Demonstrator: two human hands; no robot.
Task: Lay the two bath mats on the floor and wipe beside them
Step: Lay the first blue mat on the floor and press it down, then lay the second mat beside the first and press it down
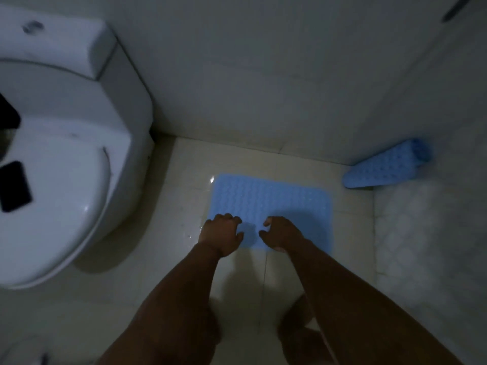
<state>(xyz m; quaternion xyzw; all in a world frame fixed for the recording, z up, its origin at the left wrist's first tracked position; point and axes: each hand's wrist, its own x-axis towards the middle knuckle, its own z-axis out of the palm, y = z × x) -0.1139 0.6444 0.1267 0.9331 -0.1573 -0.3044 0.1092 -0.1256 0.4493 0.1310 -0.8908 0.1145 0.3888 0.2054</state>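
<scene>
Tiled floor (263, 159): blue mat (271, 201) (bumpy)

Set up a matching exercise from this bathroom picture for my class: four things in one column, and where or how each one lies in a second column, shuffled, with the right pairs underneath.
Things
1. flat mat
2. rolled mat
3. phone
4. left hand

Places or states
A. on the toilet lid
B. propped in the wall corner
C. spread on the floor
D. at the flat mat's near left edge, fingers curled

Pairs: 1-C, 2-B, 3-A, 4-D
</scene>
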